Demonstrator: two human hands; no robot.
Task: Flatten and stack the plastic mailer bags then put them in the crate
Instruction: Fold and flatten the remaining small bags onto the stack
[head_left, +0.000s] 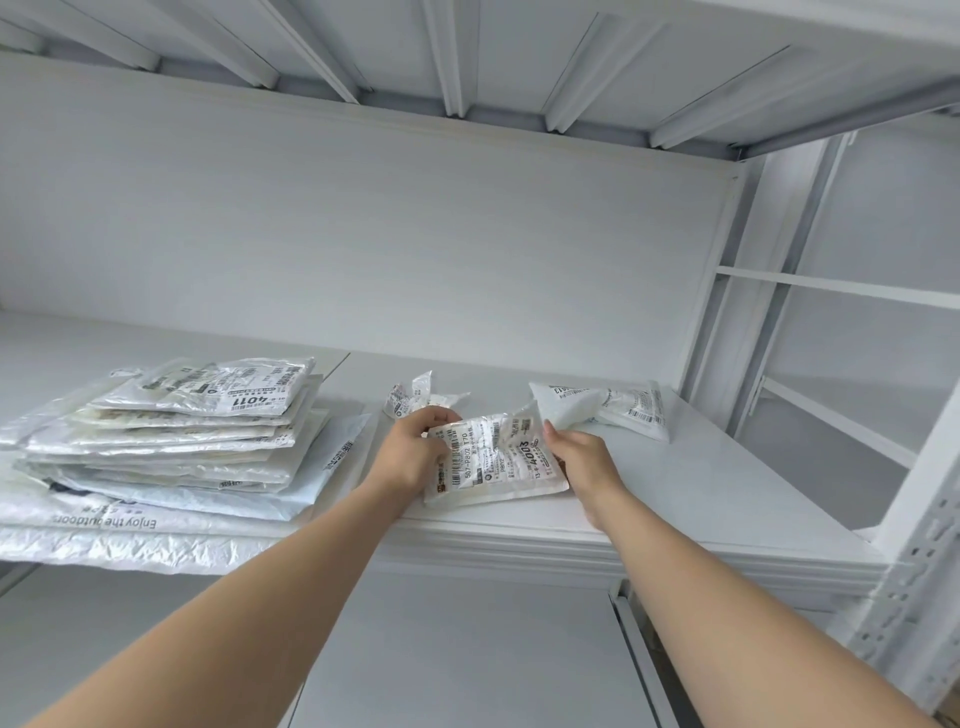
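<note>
Left hand (415, 452), right hand (582, 457) pinch crumpled mailer (493, 460) on white shelf (701, 483); stack (182, 431) left

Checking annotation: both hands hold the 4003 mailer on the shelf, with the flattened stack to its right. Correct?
One slip: the head view shows the stack left of the 4003 mailer, not right. The left hand and right hand do both hold that mailer on the shelf.
</note>
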